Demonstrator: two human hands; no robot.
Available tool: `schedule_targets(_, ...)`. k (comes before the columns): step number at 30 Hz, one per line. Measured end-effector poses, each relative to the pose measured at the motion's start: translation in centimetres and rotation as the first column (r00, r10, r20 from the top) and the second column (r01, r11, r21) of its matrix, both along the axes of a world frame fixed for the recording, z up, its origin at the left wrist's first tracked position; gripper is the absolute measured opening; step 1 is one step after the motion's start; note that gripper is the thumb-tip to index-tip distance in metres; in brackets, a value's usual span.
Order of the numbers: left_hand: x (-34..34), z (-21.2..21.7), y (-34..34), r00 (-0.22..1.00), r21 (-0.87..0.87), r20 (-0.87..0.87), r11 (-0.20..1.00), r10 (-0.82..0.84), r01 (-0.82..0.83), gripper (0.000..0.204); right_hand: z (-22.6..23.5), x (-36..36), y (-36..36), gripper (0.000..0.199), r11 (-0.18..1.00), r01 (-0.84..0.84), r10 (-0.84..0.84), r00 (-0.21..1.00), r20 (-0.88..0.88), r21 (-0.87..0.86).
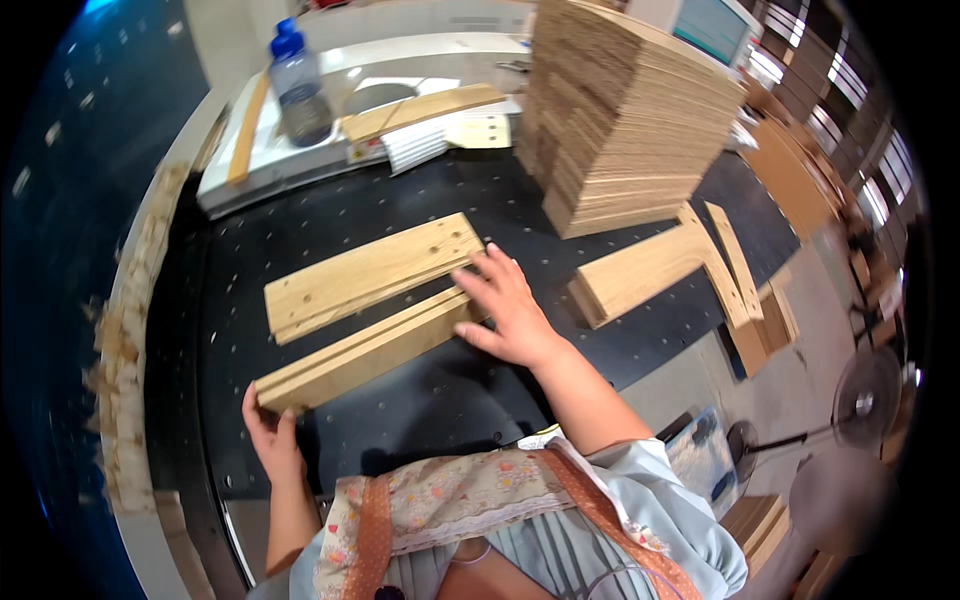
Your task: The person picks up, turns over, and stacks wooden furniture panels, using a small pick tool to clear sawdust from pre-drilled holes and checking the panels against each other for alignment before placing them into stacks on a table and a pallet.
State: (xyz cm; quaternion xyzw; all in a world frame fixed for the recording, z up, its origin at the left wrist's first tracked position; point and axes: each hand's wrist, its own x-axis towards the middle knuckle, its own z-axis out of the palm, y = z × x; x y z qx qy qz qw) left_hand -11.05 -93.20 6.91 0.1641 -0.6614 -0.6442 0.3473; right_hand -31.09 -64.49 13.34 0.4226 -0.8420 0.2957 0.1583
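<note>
A set of pale wooden boards (370,353) stands on edge, pressed side by side, on a black table dotted with small holes. My left hand (273,437) is closed around their left end, thumb on the near face and fingers on the end. Over the right end lies my right hand (507,312), its fingers spread apart and its thumb at the near face; I cannot tell how firmly it touches. Just beyond, more flat boards (375,272) with drilled holes lie stacked on the table (430,190).
A tall stack of thin wooden slats (625,120) rises at the far right. More boards (640,270) and narrow strips (733,262) lie by the right edge. A white panel at the back bears a blue-capped bottle (300,95) and a wooden strip (425,108). A fan (862,402) stands at right.
</note>
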Motion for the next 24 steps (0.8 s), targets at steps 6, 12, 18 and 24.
schedule_targets(6, 1.7, 2.6, 0.4, 0.933, -0.770, 0.060, 0.612, 0.354, -0.182, 0.059, 0.2, 1.0, -2.6, 0.069, 0.924, -0.147, 0.157, 0.988, -0.002, 0.353)
schedule_targets(12, -0.6, 6.3, 0.6, 0.934, -0.915, 0.307, 0.327, 0.181, 0.238, 0.041, 0.9, 0.9, -2.3, 0.059, 0.909, -0.143, 0.151, 0.988, 0.011, 0.391)
schedule_targets(18, -1.4, 8.1, -0.8, 0.911, -0.882, 0.394, 0.330, 0.122, 0.337, 0.038, 2.4, -0.7, -2.9, 0.037, 0.890, -0.260, 0.251, 0.965, 0.075, 0.374)
schedule_targets(24, -1.9, 9.2, -3.2, 0.780, -0.766, 0.626, 0.192, 0.010, 0.613, 0.021, 2.4, -2.4, -2.9, 0.022, 0.799, -0.349, 0.347, 0.933, 0.099, 0.490)
